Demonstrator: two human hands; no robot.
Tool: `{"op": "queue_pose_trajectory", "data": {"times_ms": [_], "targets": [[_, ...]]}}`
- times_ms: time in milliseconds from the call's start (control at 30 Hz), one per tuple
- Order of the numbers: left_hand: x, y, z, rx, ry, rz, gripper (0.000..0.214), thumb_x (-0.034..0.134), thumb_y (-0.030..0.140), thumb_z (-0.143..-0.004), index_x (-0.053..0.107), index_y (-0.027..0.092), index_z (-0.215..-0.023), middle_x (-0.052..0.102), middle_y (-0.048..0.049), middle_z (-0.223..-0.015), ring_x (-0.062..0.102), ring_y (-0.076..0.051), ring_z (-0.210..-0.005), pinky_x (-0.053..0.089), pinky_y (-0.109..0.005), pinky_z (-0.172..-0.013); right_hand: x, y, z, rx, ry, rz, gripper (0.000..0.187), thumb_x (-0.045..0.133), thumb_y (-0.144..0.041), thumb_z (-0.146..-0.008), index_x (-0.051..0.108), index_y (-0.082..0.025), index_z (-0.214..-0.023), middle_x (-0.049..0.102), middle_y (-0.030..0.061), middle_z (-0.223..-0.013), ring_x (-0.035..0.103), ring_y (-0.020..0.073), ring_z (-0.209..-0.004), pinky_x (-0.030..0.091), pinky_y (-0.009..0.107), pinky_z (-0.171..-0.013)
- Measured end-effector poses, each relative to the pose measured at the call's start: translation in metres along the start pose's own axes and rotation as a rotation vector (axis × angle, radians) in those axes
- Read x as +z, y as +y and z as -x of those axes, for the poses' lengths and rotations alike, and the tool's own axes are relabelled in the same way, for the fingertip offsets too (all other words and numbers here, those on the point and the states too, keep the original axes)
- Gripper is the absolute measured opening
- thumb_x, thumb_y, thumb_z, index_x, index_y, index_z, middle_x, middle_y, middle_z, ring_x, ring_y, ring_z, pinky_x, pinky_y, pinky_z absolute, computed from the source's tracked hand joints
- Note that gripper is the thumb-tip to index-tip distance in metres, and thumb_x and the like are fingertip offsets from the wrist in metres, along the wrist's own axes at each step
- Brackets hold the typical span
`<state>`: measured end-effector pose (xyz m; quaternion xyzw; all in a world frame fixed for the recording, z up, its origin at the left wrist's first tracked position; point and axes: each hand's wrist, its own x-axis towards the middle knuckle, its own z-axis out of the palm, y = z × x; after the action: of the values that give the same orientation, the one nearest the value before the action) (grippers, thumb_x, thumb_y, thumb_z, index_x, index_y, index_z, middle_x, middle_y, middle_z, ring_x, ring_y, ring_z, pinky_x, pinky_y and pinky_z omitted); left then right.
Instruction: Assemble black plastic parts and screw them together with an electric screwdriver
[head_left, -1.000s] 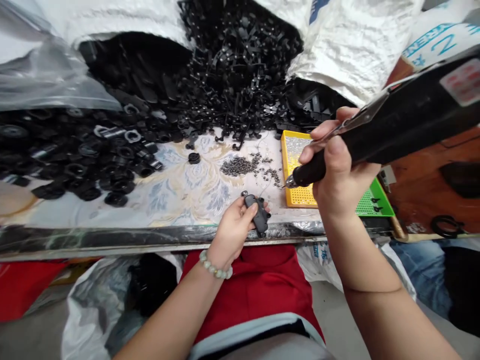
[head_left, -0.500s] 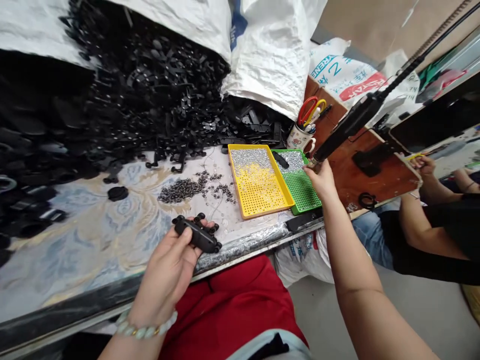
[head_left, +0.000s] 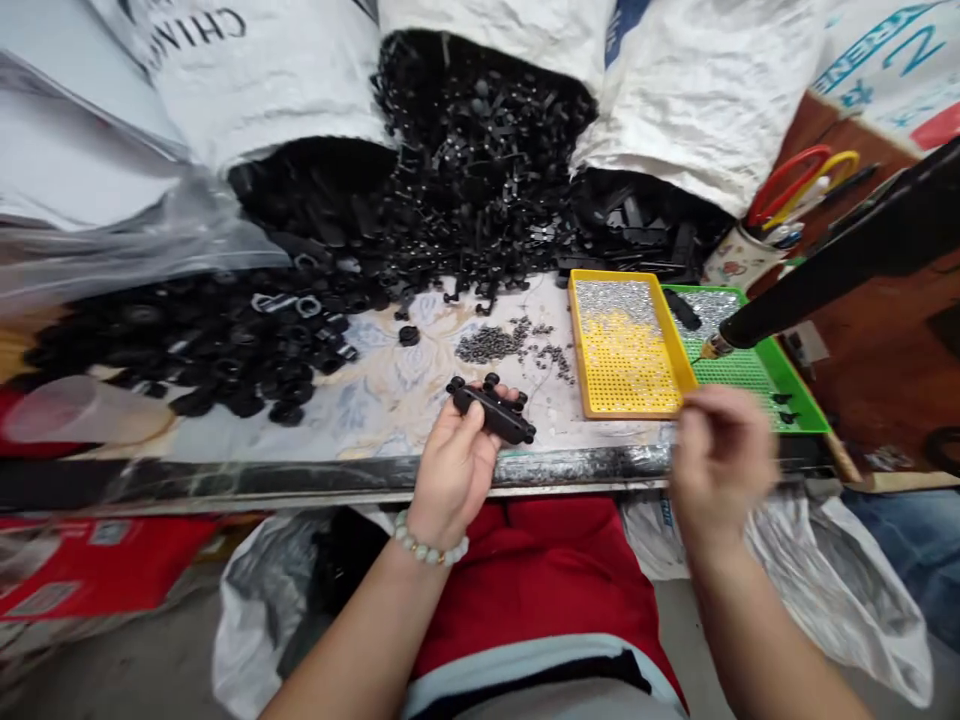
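Left hand [head_left: 454,465]: bare, bead bracelet [head_left: 429,545] at the wrist; thumb on top, fingers beneath, pinching one black part [head_left: 491,412]. The part is long, with round knobs along its far side and at its ends, held up near the bench's front edge.

Right hand [head_left: 724,460]: bare, fingers curled, just by the near right corner of the yellow tray [head_left: 637,412]. Motion blurs it — whether the fingertips pinch anything cannot be told.

Driver [head_left: 825,250]: black, slanted, tip lowest, before the green tray [head_left: 750,372]; apart from the right hand.

Trays: two, side by side, perforated. Yellow holds silver bits, thickest at the far end; green holds silver bits, a black piece at its far left and small black pieces at its near right.

Bench, remainder: a scatter of small dark bits [head_left: 491,343] beyond the part; one round cap [head_left: 409,336]; a heap of black pieces [head_left: 487,190] spilling from white sacks [head_left: 675,90]; a mug [head_left: 739,258] holding scissors [head_left: 787,190].
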<state>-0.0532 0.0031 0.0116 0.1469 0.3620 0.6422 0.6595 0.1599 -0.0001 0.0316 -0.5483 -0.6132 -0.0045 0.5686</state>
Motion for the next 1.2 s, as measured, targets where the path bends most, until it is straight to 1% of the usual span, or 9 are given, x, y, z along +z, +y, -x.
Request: {"op": "queue_pose_trajectory", "data": {"times_ms": [33, 67, 133, 233, 367, 500, 733, 967, 1200], "targets": [[0.000, 0.002, 0.002, 0.024, -0.005, 0.006, 0.012, 0.058, 0.016, -0.082, 0.059, 0.020, -0.094, 0.067, -0.0026, -0.099, 0.062, -0.017, -0.102, 0.044, -0.037, -0.098, 0.017, -0.018, 0.015, 0.004, -0.273, -0.094, 0.020, 0.055, -0.021, -0.081, 0.054, -0.023, -0.101, 0.056, 0.0063, -0.094, 0.055, 0.0191, -0.087, 0.047, 0.035, -0.077], [-0.001, 0.005, 0.005, 0.046, -0.008, 0.008, 0.013, 0.059, 0.017, -0.082, 0.060, 0.021, -0.094, 0.067, -0.0021, -0.100, 0.061, -0.017, -0.105, 0.043, -0.037, -0.099, 0.034, -0.032, 0.029, 0.046, -0.448, -0.170, 0.025, 0.057, -0.024, -0.081, 0.052, -0.023, -0.105, 0.055, 0.0077, -0.101, 0.055, 0.0189, -0.089, 0.047, 0.034, -0.075], [-0.004, 0.010, 0.011, 0.088, -0.010, 0.000, 0.014, 0.059, 0.019, -0.082, 0.059, 0.023, -0.096, 0.067, -0.0017, -0.102, 0.059, -0.017, -0.109, 0.040, -0.037, -0.102, 0.064, -0.050, 0.046, 0.117, -0.651, -0.300, 0.025, 0.059, -0.028, -0.082, 0.051, -0.022, -0.105, 0.055, 0.0074, -0.100, 0.053, 0.0185, -0.088, 0.047, 0.033, -0.074], [-0.012, 0.016, 0.018, 0.134, -0.008, -0.016, 0.017, 0.060, 0.021, -0.082, 0.058, 0.024, -0.099, 0.066, -0.0019, -0.104, 0.058, -0.017, -0.112, 0.039, -0.036, -0.103, 0.091, -0.056, 0.052, 0.207, -0.731, -0.434, 0.015, 0.057, -0.030, -0.083, 0.051, -0.021, -0.094, 0.055, 0.0046, -0.093, 0.051, 0.0164, -0.086, 0.044, 0.030, -0.073], [-0.024, 0.023, 0.023, 0.141, -0.021, 0.010, 0.014, 0.056, 0.025, -0.086, 0.059, 0.022, -0.100, 0.066, -0.0038, -0.106, 0.057, -0.018, -0.113, 0.040, -0.036, -0.102, 0.099, -0.053, 0.047, 0.282, -0.829, -0.512, 0.014, 0.058, -0.030, -0.083, 0.053, -0.020, -0.092, 0.054, 0.0039, -0.095, 0.050, 0.0143, -0.082, 0.042, 0.027, -0.069], [-0.032, 0.026, 0.023, 0.149, -0.011, 0.025, 0.016, 0.051, 0.030, -0.089, 0.061, 0.020, -0.096, 0.067, -0.0046, -0.102, 0.059, -0.018, -0.109, 0.042, -0.038, -0.100, 0.100, -0.051, 0.047, 0.249, -0.844, -0.530, 0.017, 0.061, -0.031, -0.081, 0.054, -0.021, -0.093, 0.054, 0.0048, -0.097, 0.051, 0.0155, -0.088, 0.043, 0.028, -0.073], [-0.036, 0.028, 0.022, 0.146, 0.058, -0.014, 0.012, 0.054, 0.030, -0.087, 0.060, 0.022, -0.094, 0.067, -0.0023, -0.101, 0.060, -0.016, -0.105, 0.045, -0.036, -0.096, 0.103, -0.051, 0.049, 0.243, -0.803, -0.581, 0.019, 0.061, -0.034, -0.081, 0.059, -0.022, -0.096, 0.056, 0.0065, -0.100, 0.054, 0.0181, -0.096, 0.046, 0.032, -0.078], [-0.038, 0.022, 0.020, 0.135, 0.161, -0.062, 0.018, 0.054, 0.037, -0.087, 0.060, 0.021, -0.092, 0.066, -0.0046, -0.106, 0.060, -0.015, -0.104, 0.048, -0.031, -0.092, 0.103, -0.055, 0.050, 0.001, -0.701, -0.414, 0.018, 0.060, -0.031, -0.081, 0.059, -0.021, -0.096, 0.056, 0.0084, -0.099, 0.053, 0.0206, -0.095, 0.045, 0.039, -0.085], [-0.038, 0.019, 0.022, 0.196, 0.136, -0.162, 0.016, 0.057, 0.033, -0.084, 0.057, 0.023, -0.097, 0.065, -0.0030, -0.108, 0.061, -0.015, -0.104, 0.049, -0.030, -0.089, 0.103, -0.062, 0.045, 0.130, -0.765, -0.441, 0.010, 0.048, -0.028, -0.088, 0.051, -0.019, -0.085, 0.053, 0.0060, -0.091, 0.051, 0.0171, -0.089, 0.043, 0.033, -0.081]]}}
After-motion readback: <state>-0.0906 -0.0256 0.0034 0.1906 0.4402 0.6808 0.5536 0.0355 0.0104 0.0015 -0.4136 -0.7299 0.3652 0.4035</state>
